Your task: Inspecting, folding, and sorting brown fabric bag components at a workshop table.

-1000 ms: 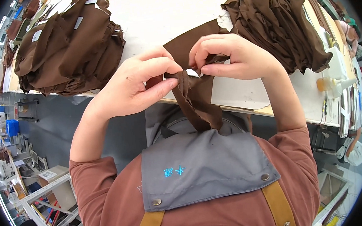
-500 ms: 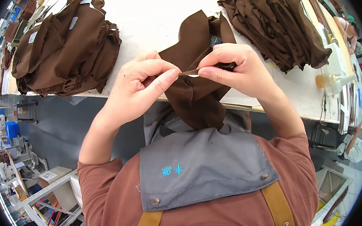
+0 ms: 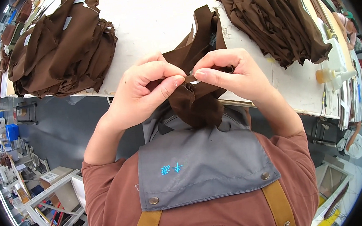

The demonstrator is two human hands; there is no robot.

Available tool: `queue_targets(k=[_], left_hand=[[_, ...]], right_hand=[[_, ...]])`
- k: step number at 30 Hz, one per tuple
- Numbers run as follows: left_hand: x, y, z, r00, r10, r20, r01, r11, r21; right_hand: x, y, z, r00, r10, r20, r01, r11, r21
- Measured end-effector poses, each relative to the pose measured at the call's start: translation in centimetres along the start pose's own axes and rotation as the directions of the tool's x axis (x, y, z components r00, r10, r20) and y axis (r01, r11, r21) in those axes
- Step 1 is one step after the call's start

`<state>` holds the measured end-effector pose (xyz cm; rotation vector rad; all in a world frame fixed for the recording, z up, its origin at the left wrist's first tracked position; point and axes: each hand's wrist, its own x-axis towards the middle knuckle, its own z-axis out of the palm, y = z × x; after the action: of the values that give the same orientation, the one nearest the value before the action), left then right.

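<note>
While pinched, brown cloth (image 3: 197, 99) between fingers (image 3: 168, 82).

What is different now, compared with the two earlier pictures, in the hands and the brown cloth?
The brown fabric piece, first partly flat on the white table, has been lifted and now hangs bunched over the grey apron. The left hand and right hand keep pinching it at one small spot. The left stack and right stack stayed put.

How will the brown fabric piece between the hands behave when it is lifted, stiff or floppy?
Probably floppy: the brown fabric piece bunches and droops below the left hand and right hand. It seems light, since fingertip pinches carry it. It should not slip easily; the cloth looks matte.
</note>
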<state>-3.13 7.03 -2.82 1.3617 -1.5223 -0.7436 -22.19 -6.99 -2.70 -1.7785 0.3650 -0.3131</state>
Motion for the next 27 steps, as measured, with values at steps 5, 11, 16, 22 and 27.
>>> queue_targets(k=[5, 11, 16, 22, 27], left_hand=[[-0.2, 0.1, 0.2, 1.000, -0.023, -0.017, 0.023, 1.000, 0.016], [-0.2, 0.5, 0.8, 0.995, -0.103, -0.017, 0.101, 0.992, -0.078], [-0.1, -0.1, 0.8, 0.994, -0.108, -0.002, 0.107, 0.989, -0.105], [-0.1, -0.4, 0.7, 0.976, -0.213, 0.044, 0.217, 0.928, -0.303], [0.0, -0.4, 1.2, 0.989, -0.144, 0.022, 0.146, 0.979, -0.140]], right_hand=[[0.1, 0.1, -0.1, 0.999, -0.016, 0.035, 0.015, 0.999, 0.037], [0.0, -0.1, 0.1, 0.982, -0.187, 0.013, 0.187, 0.971, -0.149], [-0.2, 0.0, 0.4, 1.000, -0.006, -0.009, 0.007, 0.999, 0.046], [-0.1, 0.6, -0.2, 0.993, 0.115, 0.019, -0.116, 0.964, 0.239], [0.2, 0.2, 0.2, 0.988, 0.141, 0.064, -0.152, 0.966, 0.211]])
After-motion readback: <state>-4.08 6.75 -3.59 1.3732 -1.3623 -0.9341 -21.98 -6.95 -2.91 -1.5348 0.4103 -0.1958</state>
